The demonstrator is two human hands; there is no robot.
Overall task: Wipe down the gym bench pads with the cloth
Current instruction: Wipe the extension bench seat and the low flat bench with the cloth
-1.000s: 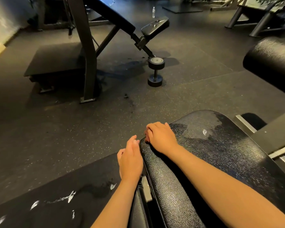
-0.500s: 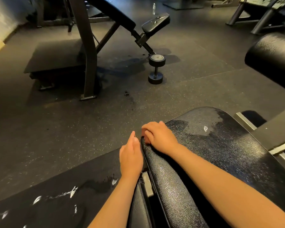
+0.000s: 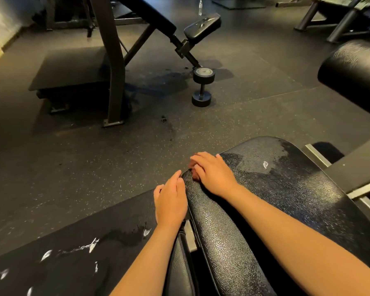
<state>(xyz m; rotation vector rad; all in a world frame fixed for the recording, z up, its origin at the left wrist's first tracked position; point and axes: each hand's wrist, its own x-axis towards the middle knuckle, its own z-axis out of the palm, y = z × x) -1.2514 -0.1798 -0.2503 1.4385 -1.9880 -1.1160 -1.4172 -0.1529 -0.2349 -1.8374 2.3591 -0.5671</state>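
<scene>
Left hand (image 3: pixel 171 201), fingers straight and together, holding nothing, laid against the left edge of the black bench pad (image 3: pixel 203 210); right hand (image 3: pixel 214 174), fingers curled over that pad's corner, anything beneath them hidden.

R hand (image 3: pixel 214 174): fingertips curl over the pad (image 3: pixel 286 199) corner, hidden; can't tell if anything's under the palm. L hand (image 3: pixel 171 201): only the back shows. Roller (image 3: pixel 355 75), right edge: blurred, cut off. Bottle (image 3: pixel 200 7), top centre: too small to read.
</scene>
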